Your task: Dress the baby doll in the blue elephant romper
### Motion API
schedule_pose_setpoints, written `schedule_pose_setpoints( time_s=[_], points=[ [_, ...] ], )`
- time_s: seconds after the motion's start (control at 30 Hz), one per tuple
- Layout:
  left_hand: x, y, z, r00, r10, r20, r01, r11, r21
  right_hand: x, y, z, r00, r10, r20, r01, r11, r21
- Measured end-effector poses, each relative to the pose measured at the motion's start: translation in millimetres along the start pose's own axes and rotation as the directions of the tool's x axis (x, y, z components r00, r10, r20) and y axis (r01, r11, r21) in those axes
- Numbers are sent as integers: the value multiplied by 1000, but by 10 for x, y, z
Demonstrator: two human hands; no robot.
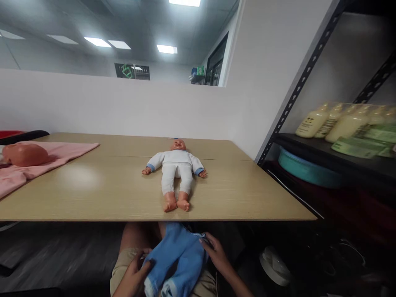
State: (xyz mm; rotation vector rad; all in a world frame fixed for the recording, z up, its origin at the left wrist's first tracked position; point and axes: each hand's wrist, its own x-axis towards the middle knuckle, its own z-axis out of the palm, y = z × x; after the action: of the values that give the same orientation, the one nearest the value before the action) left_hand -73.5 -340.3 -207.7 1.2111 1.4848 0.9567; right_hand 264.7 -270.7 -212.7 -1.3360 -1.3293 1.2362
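A small pair of blue baby trousers (pixel 182 251) with pale cuffs lies over my lap, below the table edge. My left hand (pixel 136 268) is closed on the trousers' left side, near one leg. At their upper right, by the waistband, my right hand (pixel 215 249) pinches the fabric between thumb and fingers. Beyond them, a baby doll (pixel 177 165) rests on its back on the table, feet toward me and arms spread. It wears a white top with blue cuffs and white leggings; its feet are bare.
The wooden table (pixel 93 198) spans the view. At left, another doll's head (pixel 26 154) lies on a pink cloth (pixel 71 149). On the right, a black shelf (pixel 309 152) holds cream pump bottles (pixel 312 121), green packs (pixel 354 146) and a teal basin (pixel 306 169).
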Motion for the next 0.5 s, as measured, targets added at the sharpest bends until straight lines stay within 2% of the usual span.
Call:
schedule_pose_setpoints(
  time_s=[0.07, 0.1, 0.17, 0.23, 0.33, 0.4, 0.5],
  points=[
    [-51, -109, -168, 998, -4, 59, -5, 990, 141, -99, -51, -101, 999, -38, 36, 39, 999, -22],
    [-58, -154, -232, 998, 11, 56, -24, 975, 222, -126, -58, -144, 998, -40, 44, 41, 999, -23],
    [-36, -195, -286, 997, 82, -1, -76, 934, 348, -121, -24, -193, 1000, -3, 28, 3, 1000, -9],
    [20, -133, -227, 980, 179, -87, -128, 903, 409, -40, 57, -177, 998, 63, -8, -63, 998, 15],
    [109, 168, 3, 945, 315, -86, -254, 875, 412, 136, 182, -57, 992, 123, -16, -122, 992, 30],
    [141, 448, 176, 923, 382, 48, -373, 854, 362, 228, 211, 41, 989, 148, 10, -148, 988, 39],
    [144, 826, 372, 869, 466, 166, -494, 830, 259, 277, 150, 136, 990, 133, 36, -135, 990, 47]
  ],
)
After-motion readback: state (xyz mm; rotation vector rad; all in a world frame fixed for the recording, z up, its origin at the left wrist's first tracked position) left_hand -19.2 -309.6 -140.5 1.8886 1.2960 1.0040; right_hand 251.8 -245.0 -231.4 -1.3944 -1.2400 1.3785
